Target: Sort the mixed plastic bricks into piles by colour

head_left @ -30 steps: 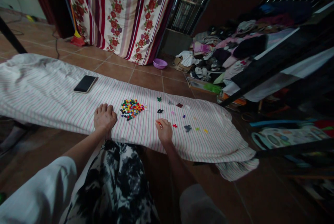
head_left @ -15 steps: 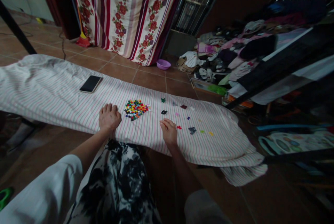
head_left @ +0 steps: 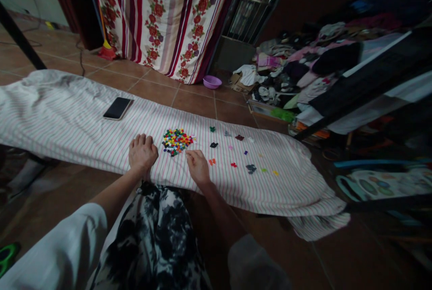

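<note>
My left hand [head_left: 141, 155] lies flat on the striped cloth, palm down, fingers stretched out, just left of a pile of small multicoloured pieces [head_left: 175, 140]. At the pile's lower right edge is my right hand [head_left: 198, 165], thumb and fingers pinched together. Anything between those fingertips is too small to make out. To its right are small single-colour groups: orange pieces [head_left: 212, 162], red pieces [head_left: 234, 165], black pieces [head_left: 213, 145], dark grey pieces [head_left: 251, 169], green pieces [head_left: 212, 129] and several others.
The striped cloth [head_left: 67, 119] covers a long, narrow surface in front of me. A phone [head_left: 117, 108] lies on it, at the left. Beyond, a purple basin [head_left: 212, 82] stands on the tiled floor near a floral curtain [head_left: 175, 20]. Heaped clothes [head_left: 297, 65] fill the back right.
My right hand has moved left, from beside the red pieces to the pile's edge. The orange pieces now show where it was. My left hand has stayed in place.
</note>
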`<action>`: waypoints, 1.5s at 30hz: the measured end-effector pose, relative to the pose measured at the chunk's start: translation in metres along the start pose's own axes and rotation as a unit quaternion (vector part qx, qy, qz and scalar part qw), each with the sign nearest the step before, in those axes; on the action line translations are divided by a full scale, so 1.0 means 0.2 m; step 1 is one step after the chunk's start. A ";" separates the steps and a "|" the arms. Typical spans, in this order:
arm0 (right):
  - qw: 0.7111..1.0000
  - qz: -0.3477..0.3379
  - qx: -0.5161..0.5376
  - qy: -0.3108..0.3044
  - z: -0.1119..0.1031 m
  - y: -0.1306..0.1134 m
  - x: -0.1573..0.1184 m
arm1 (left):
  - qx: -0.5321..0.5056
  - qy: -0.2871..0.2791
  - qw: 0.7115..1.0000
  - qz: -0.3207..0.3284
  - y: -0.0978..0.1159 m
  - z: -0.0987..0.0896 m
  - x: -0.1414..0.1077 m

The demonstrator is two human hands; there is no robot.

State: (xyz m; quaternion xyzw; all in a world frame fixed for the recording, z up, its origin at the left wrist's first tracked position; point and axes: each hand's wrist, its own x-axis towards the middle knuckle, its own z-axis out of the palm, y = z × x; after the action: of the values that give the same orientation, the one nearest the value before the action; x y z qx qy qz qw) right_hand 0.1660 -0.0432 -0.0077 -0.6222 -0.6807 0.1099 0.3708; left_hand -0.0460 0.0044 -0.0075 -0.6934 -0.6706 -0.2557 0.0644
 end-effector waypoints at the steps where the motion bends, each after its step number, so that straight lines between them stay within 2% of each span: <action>1: 1.000 0.003 -0.007 -0.008 0.02 -0.01 0.00 | -0.001 -0.001 1.000 0.002 0.00 0.00 0.00; 7: 0.994 0.066 -0.082 -0.021 0.08 -0.07 0.02 | -0.005 -0.005 1.000 -0.001 0.01 -0.01 0.01; 17: 0.988 0.052 -0.141 -0.046 0.10 -0.10 0.05 | -0.002 -0.007 1.000 -0.001 0.01 -0.02 0.00; 35: 0.994 0.053 -0.100 0.003 0.09 -0.12 0.02 | 0.012 -0.008 1.000 -0.004 0.00 -0.01 0.00; 41: 0.998 0.040 -0.036 0.042 0.11 -0.09 0.00 | 0.012 -0.012 1.000 -0.002 0.00 -0.02 0.01; 45: 0.996 0.042 0.027 0.073 0.08 -0.06 -0.01 | 0.000 -0.018 1.000 -0.007 0.01 -0.02 0.01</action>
State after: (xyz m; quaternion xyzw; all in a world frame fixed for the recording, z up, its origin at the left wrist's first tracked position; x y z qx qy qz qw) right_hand 0.1459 -0.0427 -0.0115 -0.6463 -0.6219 0.0980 0.4312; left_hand -0.0456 0.0036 -0.0029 -0.6932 -0.6763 -0.2440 0.0506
